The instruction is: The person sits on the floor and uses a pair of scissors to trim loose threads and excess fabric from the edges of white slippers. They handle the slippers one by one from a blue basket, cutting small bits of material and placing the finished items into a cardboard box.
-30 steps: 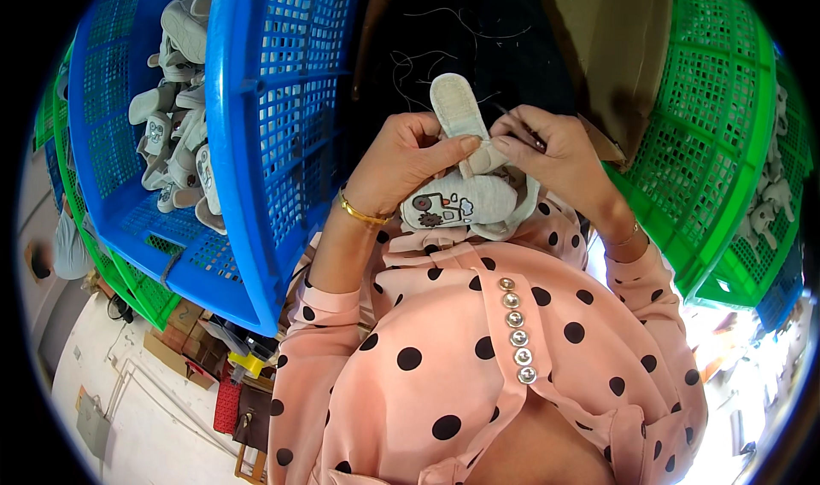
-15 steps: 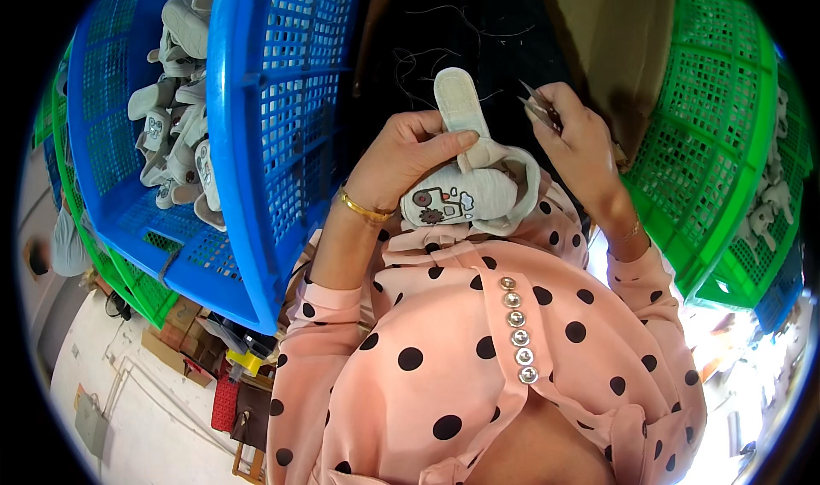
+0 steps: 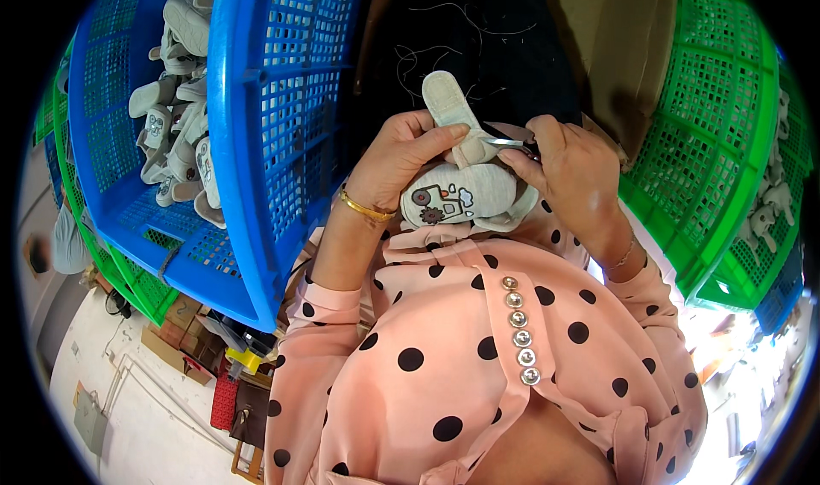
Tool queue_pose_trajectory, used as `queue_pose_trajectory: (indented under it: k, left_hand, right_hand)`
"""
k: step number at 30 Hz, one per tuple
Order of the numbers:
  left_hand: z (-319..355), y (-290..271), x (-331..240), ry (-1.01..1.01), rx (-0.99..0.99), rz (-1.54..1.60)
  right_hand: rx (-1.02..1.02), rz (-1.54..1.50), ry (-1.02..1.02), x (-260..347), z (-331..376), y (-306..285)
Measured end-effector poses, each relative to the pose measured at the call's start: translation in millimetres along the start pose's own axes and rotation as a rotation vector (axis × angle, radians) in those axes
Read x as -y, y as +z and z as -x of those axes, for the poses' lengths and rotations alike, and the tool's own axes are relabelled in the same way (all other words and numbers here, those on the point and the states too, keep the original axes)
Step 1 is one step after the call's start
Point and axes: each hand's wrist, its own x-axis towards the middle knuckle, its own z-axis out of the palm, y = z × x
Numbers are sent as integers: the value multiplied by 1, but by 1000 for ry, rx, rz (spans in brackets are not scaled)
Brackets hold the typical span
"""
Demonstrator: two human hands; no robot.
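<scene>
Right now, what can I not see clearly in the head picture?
In the head view:
Metal cutting tool: handle mostly hidden by the right hand.
Pale shoe: underside hidden by its own upper.
Blue basket: part cut off by the upper edge.
Pale items, far right: too small to identify.

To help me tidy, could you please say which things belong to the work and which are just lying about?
Work:
strap shoe, left hand
metal snips, right hand
blue crate of similar shoes, likely

Lying about:
loose threads
cardboard boxes
</scene>
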Motion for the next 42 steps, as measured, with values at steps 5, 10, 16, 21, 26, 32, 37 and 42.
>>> queue_pose_trajectory:
  k: [5, 10, 16, 21, 26, 32, 37, 42]
  left_hand:
    - [-2, -3, 1, -8, 4, -12]
    - [-2, -3, 1, -6, 7, 3]
    - [-1, -3, 0, -11, 24, 34]
    - [-1, -2, -2, -12, 29, 46]
    - [-2, -3, -1, -29, 62, 45]
    - [-4, -5, 2, -38, 66, 52]
    - [-6, -7, 4, -42, 64, 79]
    - [-4, -4, 2, -30, 40, 79]
  right_hand:
    - [-13, 79, -30, 1, -1, 0]
    - [-8, 107, -55, 3, -4, -3]
    - [-45, 72, -12, 7, -1, 2]
    - [-67, 59, 18, 11, 0, 5]
    - [-96, -41, -10, 6, -1, 13]
    - [-15, -485, 206, -1, -9, 11]
    - [-18, -59, -93, -10, -6, 7]
    - [-7, 79, -160, -7, -7, 2]
